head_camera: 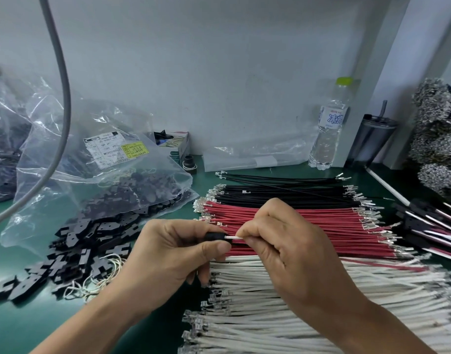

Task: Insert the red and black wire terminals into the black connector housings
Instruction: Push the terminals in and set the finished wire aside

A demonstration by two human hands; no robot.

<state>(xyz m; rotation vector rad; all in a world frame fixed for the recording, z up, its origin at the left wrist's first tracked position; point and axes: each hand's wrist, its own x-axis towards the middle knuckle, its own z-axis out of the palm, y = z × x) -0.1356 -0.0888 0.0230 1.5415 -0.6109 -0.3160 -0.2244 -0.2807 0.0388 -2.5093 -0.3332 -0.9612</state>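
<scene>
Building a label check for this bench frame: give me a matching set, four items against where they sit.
Items:
1. black wires
2. white wires
3. water bottle
4. loose black housings

Places:
A. against the back wall, right of centre
B. nearest the camera, below the red wires
C. spilling from the plastic bag at left
D. just behind the red wires

Pairs: 1-D, 2-B, 3-A, 4-C

Pale grey wall (219,60), green worktop (27,325)

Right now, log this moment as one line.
left hand holds black housing | right hand pinches white wire at housing | red wires on mat
</scene>
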